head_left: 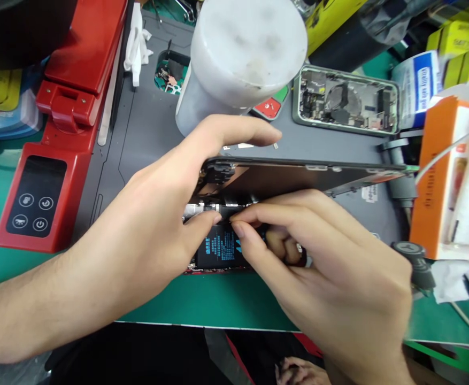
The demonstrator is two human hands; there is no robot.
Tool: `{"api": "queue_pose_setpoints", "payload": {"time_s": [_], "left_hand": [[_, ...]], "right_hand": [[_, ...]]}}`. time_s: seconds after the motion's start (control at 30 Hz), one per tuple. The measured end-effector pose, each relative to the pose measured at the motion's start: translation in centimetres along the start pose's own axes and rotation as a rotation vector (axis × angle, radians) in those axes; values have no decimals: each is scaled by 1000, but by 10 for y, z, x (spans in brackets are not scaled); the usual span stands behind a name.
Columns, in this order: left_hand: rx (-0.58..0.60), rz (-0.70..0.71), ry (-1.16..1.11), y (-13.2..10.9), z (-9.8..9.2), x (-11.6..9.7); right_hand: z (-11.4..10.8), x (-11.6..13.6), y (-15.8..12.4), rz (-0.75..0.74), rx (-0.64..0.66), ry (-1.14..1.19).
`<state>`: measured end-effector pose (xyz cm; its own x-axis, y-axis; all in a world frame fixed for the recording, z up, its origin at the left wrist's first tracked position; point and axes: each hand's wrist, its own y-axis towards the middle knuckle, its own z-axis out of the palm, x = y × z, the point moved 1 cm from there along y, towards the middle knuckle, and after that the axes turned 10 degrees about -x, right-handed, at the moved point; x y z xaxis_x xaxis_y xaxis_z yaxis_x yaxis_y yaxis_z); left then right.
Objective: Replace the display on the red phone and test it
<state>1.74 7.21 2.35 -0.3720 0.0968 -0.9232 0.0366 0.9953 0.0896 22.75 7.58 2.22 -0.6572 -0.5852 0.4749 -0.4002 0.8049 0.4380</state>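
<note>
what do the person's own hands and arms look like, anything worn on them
Both are bare: the ungloved left hand shows no ring, and its bare left forearm has no sleeve, watch or bracelet in the visible stretch. The ungloved right hand shows no ring either. No cables or markings are visible on them.

A person's bare hands work close together. The left forearm (41, 305) slants in from the lower left, the left hand (154, 208) opened in a wide C, its forefinger (242, 127) stretched out above and slightly bent, its thumb (201, 230) reaching inward below. From the lower right, the right hand (334, 262) leans in with knuckles up, its thumb (254, 254) and forefinger (278, 214) brought tip to tip near the left thumb; other fingers (284, 246) curl beneath the palm. Whether the tips pinch anything is unclear.
</note>
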Motion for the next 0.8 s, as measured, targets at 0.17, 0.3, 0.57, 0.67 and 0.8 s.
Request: {"api": "queue_pose_setpoints", "payload": {"time_s": [0.17, 0.3, 0.57, 0.67, 0.8], "left_hand": [[-3, 5, 39, -2, 0, 1], [-21, 11, 56, -1, 2, 1], [-33, 42, 80, -2, 5, 2], [-33, 42, 92, -2, 5, 2], [-42, 26, 103, -2, 6, 2]], "right_hand": [[0, 0, -1, -11, 11, -38], [1, 1, -1, -4, -5, -51], [1, 4, 1, -7, -36, -72], [0, 4, 1, 15, -13, -37], [-1, 5, 1, 25, -3, -33]]}}
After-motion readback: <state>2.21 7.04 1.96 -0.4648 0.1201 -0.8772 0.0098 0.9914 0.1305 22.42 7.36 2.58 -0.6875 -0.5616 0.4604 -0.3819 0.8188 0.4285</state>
